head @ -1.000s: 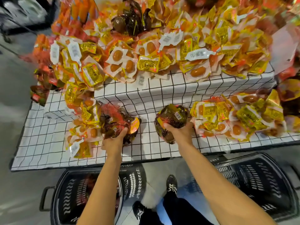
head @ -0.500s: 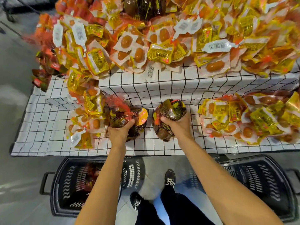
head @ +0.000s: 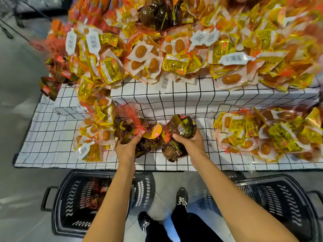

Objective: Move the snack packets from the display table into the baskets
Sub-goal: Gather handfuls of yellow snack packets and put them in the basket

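Centre frame, the left packet (head: 138, 131) is clasped in the curled grip of the left hand (head: 125, 149), the right packet (head: 181, 128) in that of the right hand (head: 190, 144) — both have been drawn nearly together on the bench (head: 52, 137). A lift looks likely next — left basket (head: 73, 198) and right basket (head: 288, 198) wait below.

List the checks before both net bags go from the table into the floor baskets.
1. Left hand grips the red-mesh net bag of dark brown packets: ok.
2. Right hand grips the second dark net bag: ok.
3. Bags lifted off the white black-grid tablecloth: cannot tell.
4. Left hand's bag clear of the yellow packet pile beside it: cannot tell.
5. Black plastic basket on the left open-topped, with room: ok, some packets inside.
6. Black plastic basket on the right open-topped: ok.
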